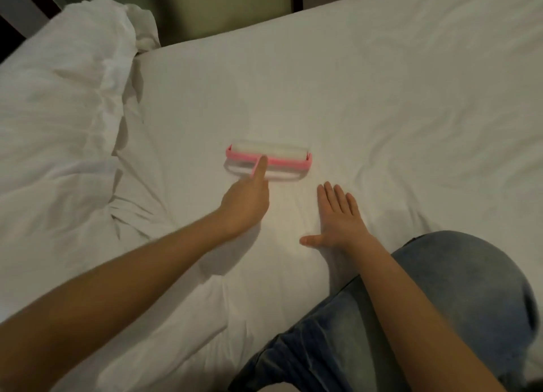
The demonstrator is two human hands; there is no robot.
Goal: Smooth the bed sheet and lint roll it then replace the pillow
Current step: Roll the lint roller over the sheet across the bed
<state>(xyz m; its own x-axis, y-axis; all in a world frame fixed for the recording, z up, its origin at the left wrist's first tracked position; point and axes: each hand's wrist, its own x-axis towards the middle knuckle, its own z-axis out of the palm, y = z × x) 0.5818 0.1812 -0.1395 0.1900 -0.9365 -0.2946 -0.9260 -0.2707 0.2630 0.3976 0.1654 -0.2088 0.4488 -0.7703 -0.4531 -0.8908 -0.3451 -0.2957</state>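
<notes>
My left hand [245,205] grips the lint roller [269,155] by its handle, forefinger laid along it. The roller rests on the sheet [382,97]. Just right of it and nearer me, my right hand [338,219] presses flat, fingers straight. If I push crooked, the sticky drum may drag the sheet into fresh creases.

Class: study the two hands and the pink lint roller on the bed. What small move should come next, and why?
Probably roll the lint roller forward across the bed sheet. The left hand holds its handle, forefinger laid along it, the roll rests on the sheet, and the right hand lies flat nearby, seemingly steadying the fabric.
</notes>
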